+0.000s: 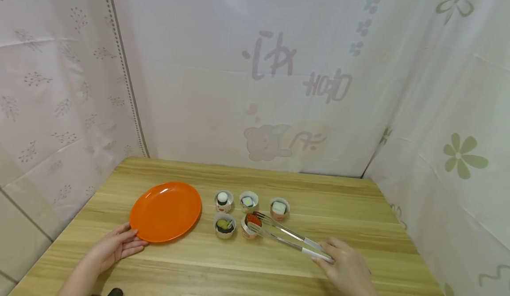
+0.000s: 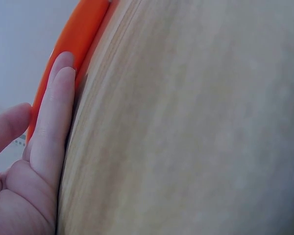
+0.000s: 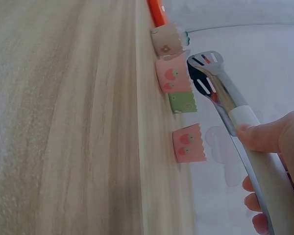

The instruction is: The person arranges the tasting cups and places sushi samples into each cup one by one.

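Observation:
My left hand [image 1: 117, 248] holds the rim of an orange plate [image 1: 165, 212], thumb at the upper edge and straight fingers [image 2: 56, 112] along the underside. A pair of metal tongs [image 1: 296, 236] with white handles is gripped in my right hand [image 1: 346, 265]. Parted, the slotted tong tips reach over a paper cup holding a red-topped toy sushi piece [image 1: 253, 220], one tip on each side. Behind it stand cups with a white ball-topped piece [image 1: 222, 198], a pale square piece [image 1: 247, 201] and a white block-like piece [image 1: 278, 208]. To its left is a green-topped dark piece [image 1: 225, 225] in another cup.
Everything stands on a wooden table [image 1: 223, 269]. Patterned curtains [image 1: 199, 88] close off its back and sides. A small black object [image 1: 115, 292] shows at the bottom edge near my left forearm.

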`<act>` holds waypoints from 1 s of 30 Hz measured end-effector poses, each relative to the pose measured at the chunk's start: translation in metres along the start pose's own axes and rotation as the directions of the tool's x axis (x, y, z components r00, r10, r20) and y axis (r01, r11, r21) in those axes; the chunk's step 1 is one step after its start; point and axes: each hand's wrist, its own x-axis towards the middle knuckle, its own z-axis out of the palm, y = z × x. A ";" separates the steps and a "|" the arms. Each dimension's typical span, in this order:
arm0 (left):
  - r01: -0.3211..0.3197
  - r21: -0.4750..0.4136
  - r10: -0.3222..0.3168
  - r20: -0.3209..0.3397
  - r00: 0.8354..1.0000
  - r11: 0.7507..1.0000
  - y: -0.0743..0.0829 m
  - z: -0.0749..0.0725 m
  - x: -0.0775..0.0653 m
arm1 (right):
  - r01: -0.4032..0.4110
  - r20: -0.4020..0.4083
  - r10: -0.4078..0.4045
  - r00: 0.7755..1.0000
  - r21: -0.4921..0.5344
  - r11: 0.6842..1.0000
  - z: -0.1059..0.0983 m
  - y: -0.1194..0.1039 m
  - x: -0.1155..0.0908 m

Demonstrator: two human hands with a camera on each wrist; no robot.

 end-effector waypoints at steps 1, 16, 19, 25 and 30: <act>0.003 -0.001 -0.003 -0.005 1.000 1.000 0.000 0.000 0.000 | 0.003 -0.002 -0.003 1.000 -0.002 1.000 0.000 0.000 0.000; 0.003 0.009 -0.003 -0.023 1.000 1.000 -0.001 0.001 -0.001 | -0.041 0.016 0.042 0.999 -0.022 0.999 0.003 -0.001 -0.003; 0.001 0.011 -0.001 -0.023 1.000 1.000 -0.001 0.001 -0.001 | -0.055 0.022 0.055 0.998 -0.023 0.998 0.002 -0.001 -0.003; -0.003 0.009 0.003 -0.020 1.000 1.000 0.000 0.000 -0.001 | -0.087 0.030 0.088 0.996 -0.021 0.996 -0.001 -0.004 0.000; -0.011 0.013 0.011 -0.010 1.000 1.000 -0.001 0.000 0.000 | -0.083 0.026 0.083 0.996 -0.014 0.996 -0.002 -0.005 0.000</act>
